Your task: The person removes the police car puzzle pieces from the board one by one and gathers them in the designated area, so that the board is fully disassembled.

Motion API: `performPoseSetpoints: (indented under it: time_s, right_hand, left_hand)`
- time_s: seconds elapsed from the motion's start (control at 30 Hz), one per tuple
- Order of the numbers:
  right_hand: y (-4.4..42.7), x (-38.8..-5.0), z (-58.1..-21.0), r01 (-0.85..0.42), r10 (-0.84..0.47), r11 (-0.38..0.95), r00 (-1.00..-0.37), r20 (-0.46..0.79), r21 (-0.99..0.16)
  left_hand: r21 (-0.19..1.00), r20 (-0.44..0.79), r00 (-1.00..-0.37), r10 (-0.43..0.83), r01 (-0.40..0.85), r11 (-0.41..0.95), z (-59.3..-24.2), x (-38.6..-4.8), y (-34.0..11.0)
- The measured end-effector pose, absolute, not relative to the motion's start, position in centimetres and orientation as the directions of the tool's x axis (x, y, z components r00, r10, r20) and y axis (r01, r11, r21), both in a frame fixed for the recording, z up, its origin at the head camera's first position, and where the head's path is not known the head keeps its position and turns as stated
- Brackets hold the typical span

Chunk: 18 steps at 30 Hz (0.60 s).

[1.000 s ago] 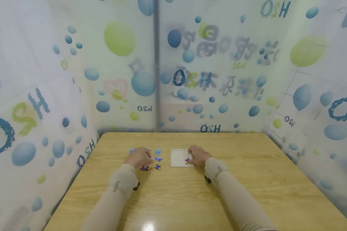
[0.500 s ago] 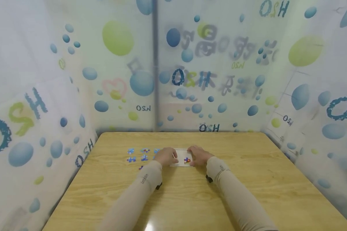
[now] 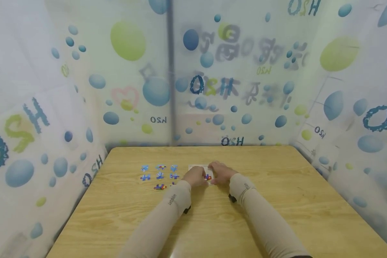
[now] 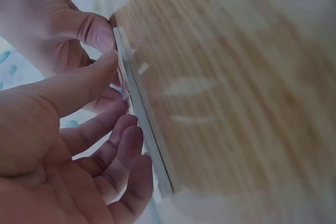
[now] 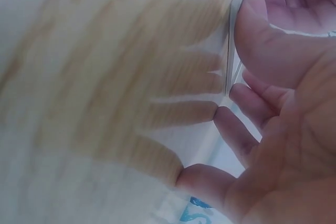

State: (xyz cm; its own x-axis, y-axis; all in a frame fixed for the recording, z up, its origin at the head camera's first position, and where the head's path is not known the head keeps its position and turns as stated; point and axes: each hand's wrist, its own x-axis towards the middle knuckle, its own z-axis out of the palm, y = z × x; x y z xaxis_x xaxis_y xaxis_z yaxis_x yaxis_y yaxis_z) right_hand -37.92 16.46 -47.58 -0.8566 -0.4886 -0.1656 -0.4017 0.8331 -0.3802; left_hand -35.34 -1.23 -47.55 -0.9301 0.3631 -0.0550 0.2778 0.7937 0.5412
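In the head view a pale square puzzle tray [image 3: 196,166] lies flat on the table, a red-and-blue jigsaw piece [image 3: 208,177] inside it toward the right. My left hand [image 3: 195,176] reaches over the tray's left part. Its thumb and index finger close around that piece, as the left wrist view shows, with the other fingers [image 4: 131,145] curled by the tray edge. My right hand [image 3: 223,173] grips the tray's right side, thumb [image 5: 252,19] at the near edge. The little finger touches the table in the right wrist view. Part of the tray is hidden beneath both hands.
Several loose jigsaw pieces [image 3: 159,175], mostly blue, lie spread in rows to the left of the tray. The lowest right one [image 3: 173,184] is partly covered by the left hand. Patterned curtains [image 3: 142,107] enclose the wooden table [image 3: 261,161] at the back and sides.
My left hand has moved right, from over the loose pieces to the piece in the tray, its fingers closing in on it. The right hand stays on the tray's right side.
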Motion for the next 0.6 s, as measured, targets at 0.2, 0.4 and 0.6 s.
performPoseSetpoints:
  time_s: [0.2, 0.4, 0.6]
  right_hand:
    - [16.46, -37.98, -47.53, -0.407, -0.491, 0.830, -0.858, -0.152, -0.380]
    - [16.29, -38.09, -47.94, -0.406, -0.481, 0.833, -0.867, -0.128, -0.376]
    - [16.13, -38.12, -47.84, -0.424, -0.488, 0.826, -0.867, -0.097, -0.371]
  left_hand:
    - [0.575, 0.018, -0.933, 0.361, 0.305, 0.759, -47.46, -35.60, -0.87]
    - [0.606, 0.075, -0.935, 0.346, 0.318, 0.729, -47.66, -35.87, -0.44]
    - [0.635, 0.093, -0.936, 0.339, 0.318, 0.704, -47.80, -36.30, -0.48]
